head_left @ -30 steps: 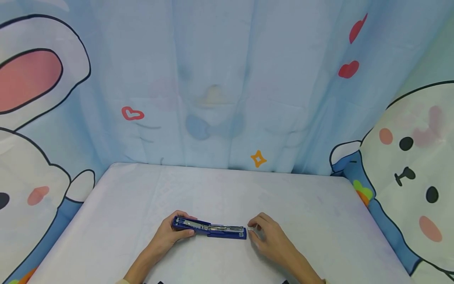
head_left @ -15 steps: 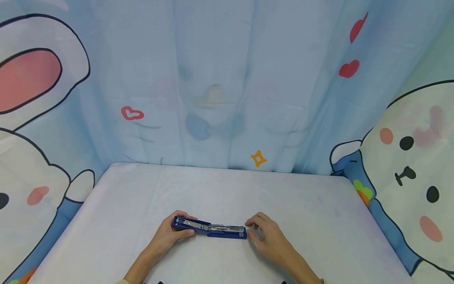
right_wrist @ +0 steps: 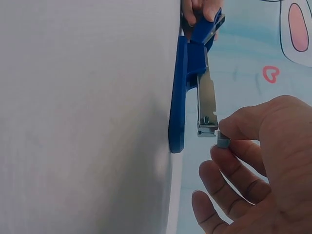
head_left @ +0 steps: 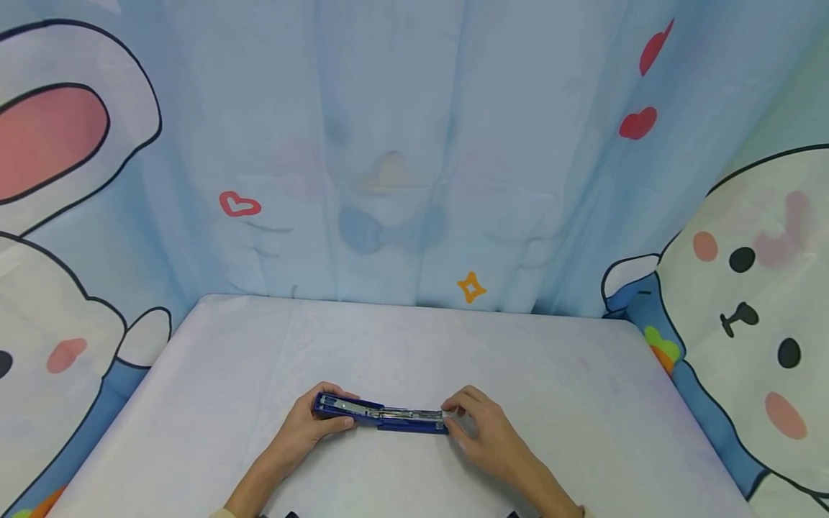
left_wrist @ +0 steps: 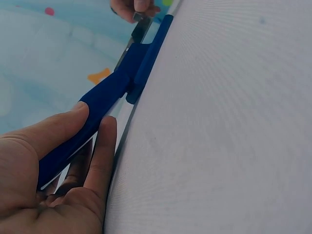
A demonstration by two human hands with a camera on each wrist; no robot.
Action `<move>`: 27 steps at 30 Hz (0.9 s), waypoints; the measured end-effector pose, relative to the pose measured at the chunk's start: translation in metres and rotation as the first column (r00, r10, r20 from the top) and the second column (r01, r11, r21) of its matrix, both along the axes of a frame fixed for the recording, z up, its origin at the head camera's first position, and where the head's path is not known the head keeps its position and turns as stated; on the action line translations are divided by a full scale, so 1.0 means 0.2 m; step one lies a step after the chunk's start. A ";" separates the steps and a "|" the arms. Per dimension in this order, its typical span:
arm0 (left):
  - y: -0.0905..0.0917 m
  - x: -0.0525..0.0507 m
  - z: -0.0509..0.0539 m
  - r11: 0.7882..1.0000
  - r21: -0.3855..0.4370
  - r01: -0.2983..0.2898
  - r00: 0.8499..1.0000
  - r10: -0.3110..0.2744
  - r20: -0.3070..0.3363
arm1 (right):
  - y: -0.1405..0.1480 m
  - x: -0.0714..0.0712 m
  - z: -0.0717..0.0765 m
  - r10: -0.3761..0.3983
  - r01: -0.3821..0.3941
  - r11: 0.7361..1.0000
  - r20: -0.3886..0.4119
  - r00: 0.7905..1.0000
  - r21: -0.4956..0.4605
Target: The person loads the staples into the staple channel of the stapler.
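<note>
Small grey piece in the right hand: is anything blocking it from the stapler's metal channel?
Nothing visible does. The right hand pinches the small grey piece close by the end of the metal channel; whether they touch is unclear. The left hand holds the other end of the stapler, out of the way.

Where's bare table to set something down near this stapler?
The white table is bare beyond the open stapler, up to the curtain; left of the left hand; right of the right hand; between the forearms, in front of the stapler. It's crowded at the stapler's right end, where the right hand pinches a staple strip.
</note>
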State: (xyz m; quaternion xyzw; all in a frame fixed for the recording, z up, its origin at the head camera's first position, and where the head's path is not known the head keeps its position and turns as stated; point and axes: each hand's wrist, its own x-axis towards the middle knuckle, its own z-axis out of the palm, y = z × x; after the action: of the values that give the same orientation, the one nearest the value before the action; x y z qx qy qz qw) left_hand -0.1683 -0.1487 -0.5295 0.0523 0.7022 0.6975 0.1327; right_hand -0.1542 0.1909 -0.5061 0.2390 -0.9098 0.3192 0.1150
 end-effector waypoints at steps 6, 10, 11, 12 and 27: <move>0.00 0.00 0.00 1.000 -0.001 0.002 1.000 -0.002 -0.007 | -0.02 0.00 0.00 0.022 -0.022 1.000 -0.008 1.000 -0.013; 0.00 0.00 0.00 1.000 0.000 0.003 1.000 -0.003 -0.011 | -0.03 0.00 0.00 0.025 -0.025 0.999 -0.006 1.000 -0.020; 0.00 0.00 0.00 1.000 -0.001 0.003 1.000 -0.003 -0.012 | -0.03 0.00 0.00 0.025 -0.025 0.999 -0.008 1.000 -0.022; 0.00 0.00 0.00 1.000 0.000 0.003 1.000 -0.003 -0.013 | -0.03 0.00 0.00 0.025 -0.025 0.999 -0.007 1.000 -0.024; 0.00 0.00 0.01 1.000 -0.004 -0.005 1.000 0.005 0.000 | -0.04 -0.01 -0.01 0.024 -0.024 1.000 0.000 1.000 -0.011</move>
State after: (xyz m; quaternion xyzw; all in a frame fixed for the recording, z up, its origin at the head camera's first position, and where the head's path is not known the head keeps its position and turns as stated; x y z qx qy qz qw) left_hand -0.1674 -0.1483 -0.5277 0.0505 0.7039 0.6963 0.1311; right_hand -0.1568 0.1825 -0.5084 0.2492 -0.9051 0.3256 0.1126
